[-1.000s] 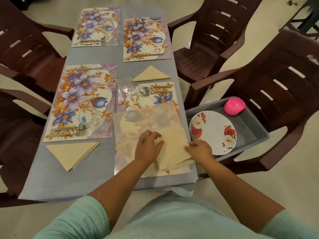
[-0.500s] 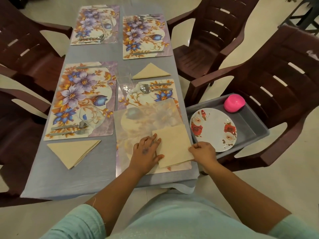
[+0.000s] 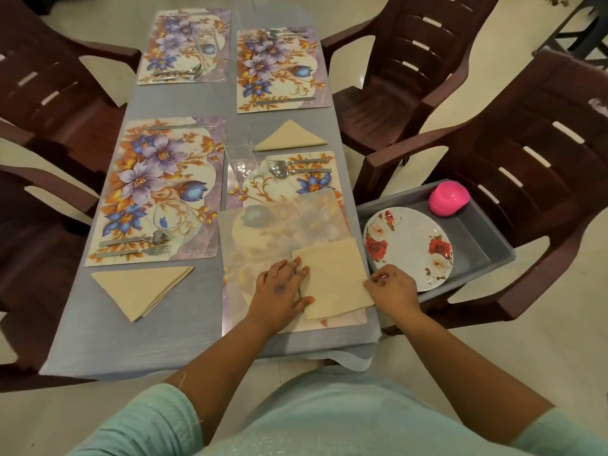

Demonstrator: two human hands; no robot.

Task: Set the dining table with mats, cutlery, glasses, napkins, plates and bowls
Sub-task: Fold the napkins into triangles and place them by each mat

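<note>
Hidden: your near-right mat point(image 3: 263, 245) looks washed out and semi-transparent, and its print is hard to read; it overlaps the mat behind it point(image 3: 286, 185). The glasses point(image 3: 241, 153) are clear and barely show.
Mats: you have five floral ones on the grey table point(image 3: 131, 340).
Napkins: three beige; two lie folded as triangles point(image 3: 141, 291), and one square napkin point(image 3: 332, 278) lies on the near-right mat.
Left hand point(image 3: 279, 291): your fingers lie flat, pressing the square napkin's left edge.
Right hand point(image 3: 393, 287): your fingertips pinch the napkin's right edge.
Plates: one rose-printed plate point(image 3: 408, 246) in the grey tray point(image 3: 487, 245) on a chair, beside a pink bowl point(image 3: 448, 199).
Writing: none you can read.
</note>
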